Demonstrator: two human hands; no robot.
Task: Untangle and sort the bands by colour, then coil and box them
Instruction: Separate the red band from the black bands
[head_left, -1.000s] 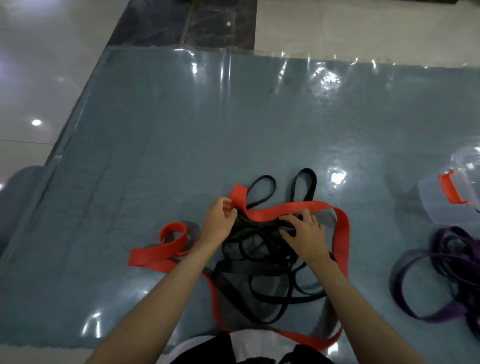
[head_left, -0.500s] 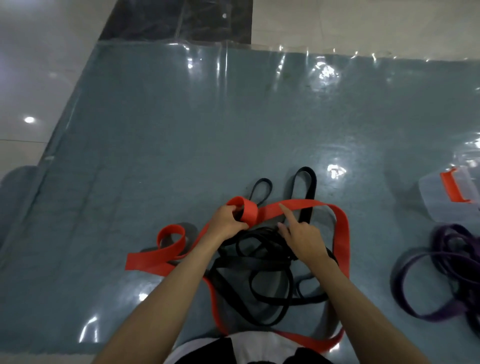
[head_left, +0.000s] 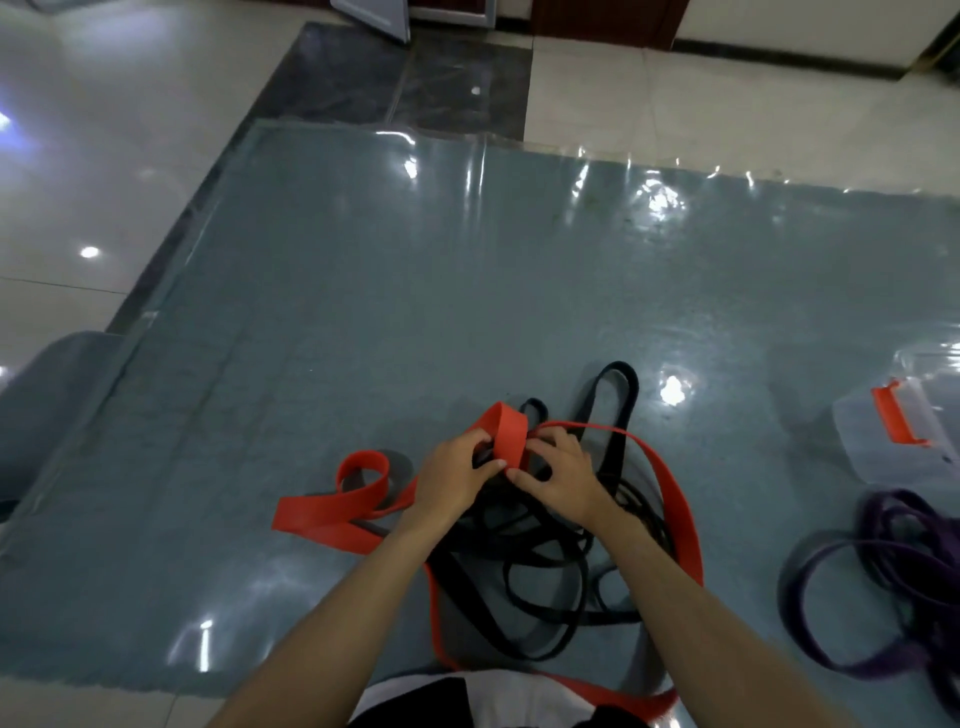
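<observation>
Between the two hands, a raised fold of the wide flat red rubber band (head_left: 511, 435) is pinched by the left hand (head_left: 453, 478) and right hand (head_left: 563, 475), above the tangled black bands (head_left: 524, 566); coiled purple bands (head_left: 893, 566) lie well right.

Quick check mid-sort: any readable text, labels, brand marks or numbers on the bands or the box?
None readable.
Red band, gripped by the left hand and right hand: no print shows.
Black bands: no markings visible.
Purple bands: blurred, nothing legible.
Clear box with orange latch: no label visible.
</observation>
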